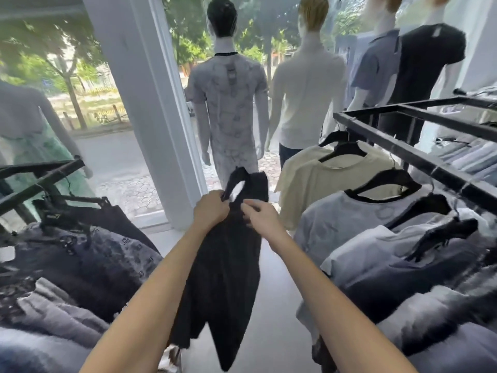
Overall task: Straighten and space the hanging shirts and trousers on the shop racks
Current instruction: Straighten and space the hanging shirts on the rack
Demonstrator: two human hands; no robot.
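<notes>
I hold a black shirt (228,278) up in the aisle between two racks, off any rail. My left hand (211,211) grips its collar on the left side. My right hand (259,215) pinches the fabric just below the collar on the right. A white label shows inside the neck opening. The shirt hangs down between my forearms. On the right, a black metal rack (419,154) carries cream, grey and blue T-shirts (349,219) on black hangers. On the left, another black rail (40,179) carries dark patterned shirts (88,259).
Several dressed mannequins (228,103) stand ahead at the shop window, backs to me. A white pillar (139,103) rises left of them. Folded clothes lie on a shelf (468,157) behind the right rack. A narrow strip of floor (274,319) runs between the racks.
</notes>
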